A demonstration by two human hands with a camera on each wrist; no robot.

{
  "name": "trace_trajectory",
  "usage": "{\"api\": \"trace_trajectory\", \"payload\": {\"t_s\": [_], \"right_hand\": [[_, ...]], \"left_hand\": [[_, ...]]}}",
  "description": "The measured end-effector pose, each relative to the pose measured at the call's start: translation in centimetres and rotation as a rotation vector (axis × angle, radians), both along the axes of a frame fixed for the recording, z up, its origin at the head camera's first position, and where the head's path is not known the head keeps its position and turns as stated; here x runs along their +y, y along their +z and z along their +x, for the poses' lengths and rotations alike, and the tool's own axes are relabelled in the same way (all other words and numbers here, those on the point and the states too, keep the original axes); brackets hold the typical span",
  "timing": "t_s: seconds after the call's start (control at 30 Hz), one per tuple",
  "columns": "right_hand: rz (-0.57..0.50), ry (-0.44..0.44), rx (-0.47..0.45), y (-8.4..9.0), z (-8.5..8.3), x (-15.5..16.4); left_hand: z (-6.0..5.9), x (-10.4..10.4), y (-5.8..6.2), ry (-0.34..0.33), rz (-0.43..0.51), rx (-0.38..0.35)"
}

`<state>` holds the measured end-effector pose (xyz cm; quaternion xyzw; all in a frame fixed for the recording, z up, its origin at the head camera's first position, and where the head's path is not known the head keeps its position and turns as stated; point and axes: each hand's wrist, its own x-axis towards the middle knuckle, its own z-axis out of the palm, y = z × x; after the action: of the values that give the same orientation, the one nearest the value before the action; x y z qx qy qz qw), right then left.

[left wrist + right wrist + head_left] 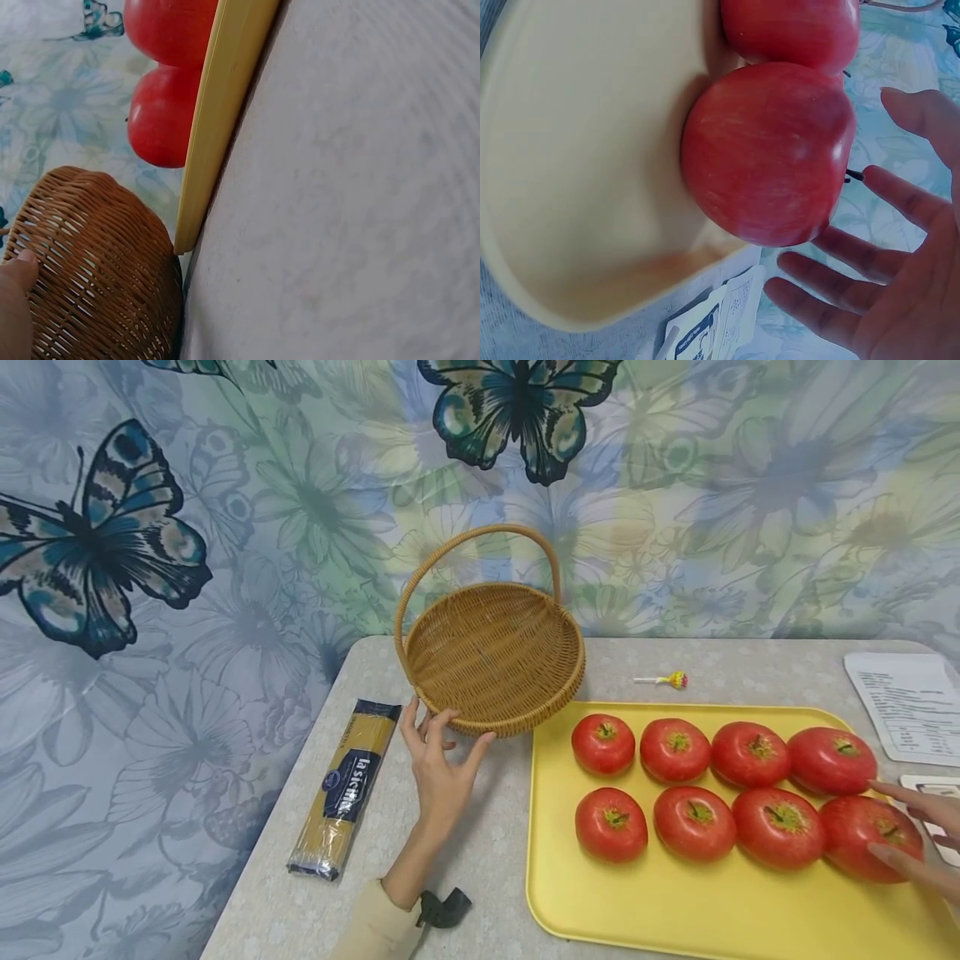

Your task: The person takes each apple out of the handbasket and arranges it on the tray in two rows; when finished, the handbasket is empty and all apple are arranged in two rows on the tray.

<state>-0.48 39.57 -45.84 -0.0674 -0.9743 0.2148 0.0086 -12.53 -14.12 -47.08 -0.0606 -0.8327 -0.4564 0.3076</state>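
Fingers of the left hand [438, 777] touch the wicker basket [495, 652] rim on the bench [480, 852], grip released. Right hand [918, 839], partly cut off, spreads open against the end apple [870, 837] on the yellow tray [720, 910]; spaghetti packet [347, 785] lies left.

Left hand [442, 768] reaches toward twelve o'clock, fingers loosely spread, forearm in a pale sleeve; right hand [918, 839] enters from three o'clock, fingers straight and spread

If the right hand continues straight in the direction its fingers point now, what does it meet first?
Most likely the nearest apple at the right end of the front row on the yellow tray; the right hand, fingers spread, is almost touching it.
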Motion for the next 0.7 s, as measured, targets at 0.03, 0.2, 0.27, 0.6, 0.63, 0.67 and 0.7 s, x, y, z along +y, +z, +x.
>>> {"api": "trace_trajectory", "payload": {"t_s": [0.03,0.2,0.27,0.6,0.63,0.67,0.7], "right_hand": [[0.019,0.006,0.008,-0.1,0.0,0.1],[0.056,-0.005,0.035,0.7,0.2,-0.3],[0.066,-0.011,0.023,1.4,0.4,-1.0],[0.129,0.142,0.256,4.4,0.8,-6.4],[0.121,0.191,0.294,4.6,0.8,-6.9],[0.111,0.246,0.329,4.8,0.6,-7.3],[0.113,0.294,0.354,5.1,0.3,-7.8]], "left_hand": [[-0.1,0.0,0.1,-0.002,-0.011,0.001],[-0.3,0.0,0.3,-0.006,-0.040,0.020],[-0.4,-0.1,0.4,-0.002,-0.063,0.023],[0.6,-1.8,2.8,0.030,-0.388,-0.115],[0.8,-2.0,3.1,0.020,-0.411,-0.134],[1.1,-2.4,3.5,0.014,-0.429,-0.154],[1.3,-2.7,3.8,0.004,-0.446,-0.171]]}}
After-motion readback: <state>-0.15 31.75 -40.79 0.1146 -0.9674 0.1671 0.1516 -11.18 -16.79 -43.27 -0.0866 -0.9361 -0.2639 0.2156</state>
